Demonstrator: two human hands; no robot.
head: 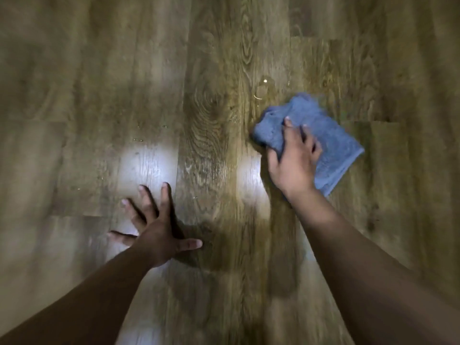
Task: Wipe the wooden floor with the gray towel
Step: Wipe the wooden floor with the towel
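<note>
A folded blue-gray towel [323, 130] lies on the wooden floor [211, 70] at the right of the view. My right hand [295, 160] lies on top of it, and its thumb and fingers are curled into the cloth's near left part. My left hand [154, 227] rests flat on the floor at the lower left, with its fingers spread wide. Small water drops [263, 82] glint on the planks just beyond the towel's far left corner.
Bright patches of reflected light [146, 165] show on the planks between my hands. More tiny drops [138, 140] dot the floor beyond my left hand. Bare planks fill the whole view.
</note>
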